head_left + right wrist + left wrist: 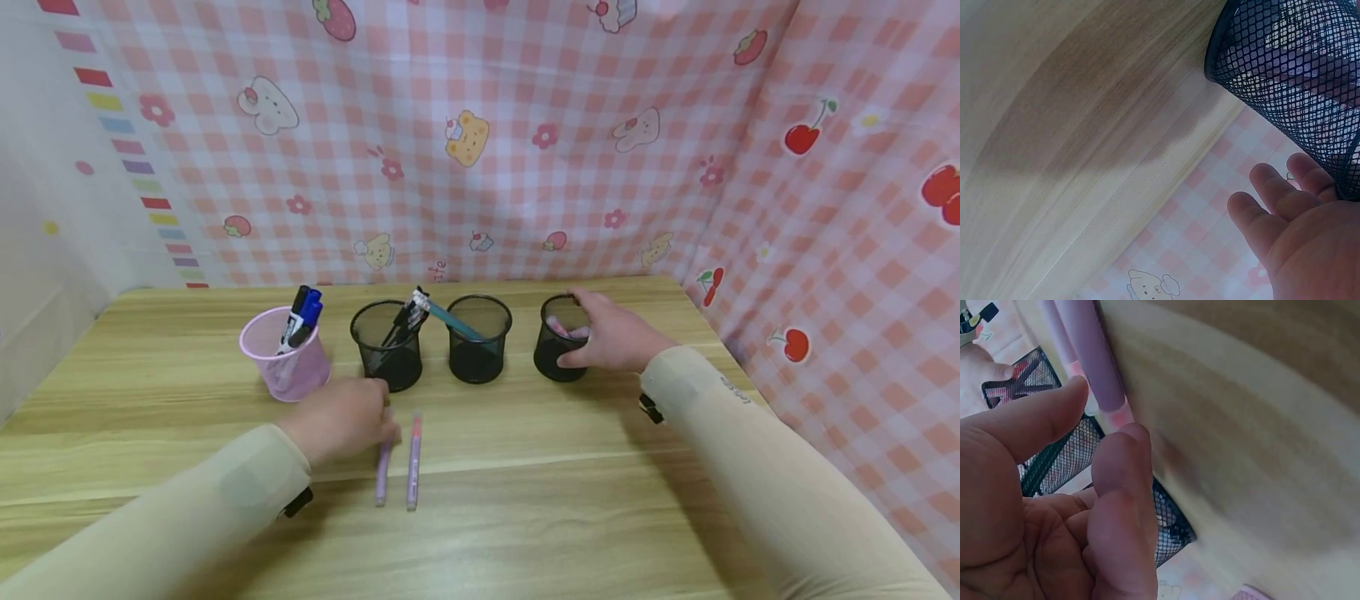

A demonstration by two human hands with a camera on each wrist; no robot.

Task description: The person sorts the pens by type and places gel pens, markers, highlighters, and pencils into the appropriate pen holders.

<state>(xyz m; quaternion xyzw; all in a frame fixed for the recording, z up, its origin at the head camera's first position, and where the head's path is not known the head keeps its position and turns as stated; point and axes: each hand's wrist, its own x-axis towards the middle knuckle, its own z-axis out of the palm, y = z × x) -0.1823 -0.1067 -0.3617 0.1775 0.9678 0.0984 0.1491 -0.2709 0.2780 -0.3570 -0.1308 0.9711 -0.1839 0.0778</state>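
Note:
Two slim light-purple pens with pink, clear ends lie on the table: a left pen point(382, 479) and a right pen point(414, 467). My left hand point(341, 419) is over the upper end of the left one. In the left wrist view, thumb and fingertips stand slightly apart around that pen's pink end point(1119, 415). At the right, my right hand point(618, 333) grips a black mesh pen holder point(551, 354), thumb on its near side and fingers at the rim. Pink and purple pens lean inside that holder. The right wrist view shows several fingers stretched beside the mesh point(1285, 81).
Left of the gripped holder stand a black mesh holder point(477, 362) with a teal pencil-like item, another black holder point(393, 367) with black pens, and a pink holder point(288, 375) with black and blue markers. A checked cloth point(525, 192) hangs behind the table.

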